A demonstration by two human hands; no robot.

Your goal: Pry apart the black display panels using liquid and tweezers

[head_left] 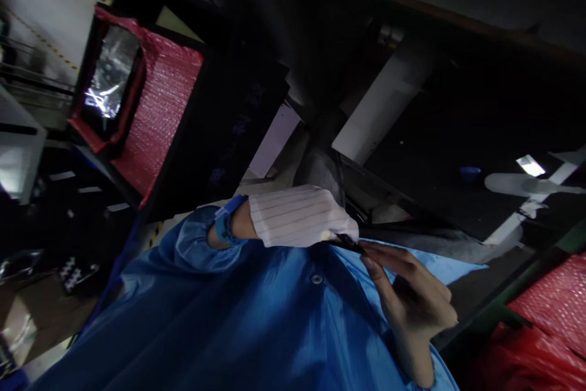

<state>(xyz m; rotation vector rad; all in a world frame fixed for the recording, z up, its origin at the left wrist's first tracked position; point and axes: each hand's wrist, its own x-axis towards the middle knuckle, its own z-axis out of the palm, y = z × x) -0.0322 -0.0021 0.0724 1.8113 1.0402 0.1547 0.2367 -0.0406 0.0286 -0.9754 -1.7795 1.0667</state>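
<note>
My left hand [300, 215] wears a white striped glove, with a blue strap [225, 224] round the wrist. Its fingers are curled closed on one end of a small dark thin object [351, 244]. My right hand [409, 299] is bare and comes up from the lower right. Its fingers are pressed together on the other end of the same object. Both hands meet just above the front of my blue smock [256, 318], near its snap button [316, 279]. The scene is too dark to make out what the object is.
A black crate [220, 129] lined with pink bubble wrap [160, 110] stands at the upper left, with a shiny foil bag [110, 77] in it. More pink wrap [549, 312] lies at the lower right. A white panel [379, 104] and dark surfaces fill the middle.
</note>
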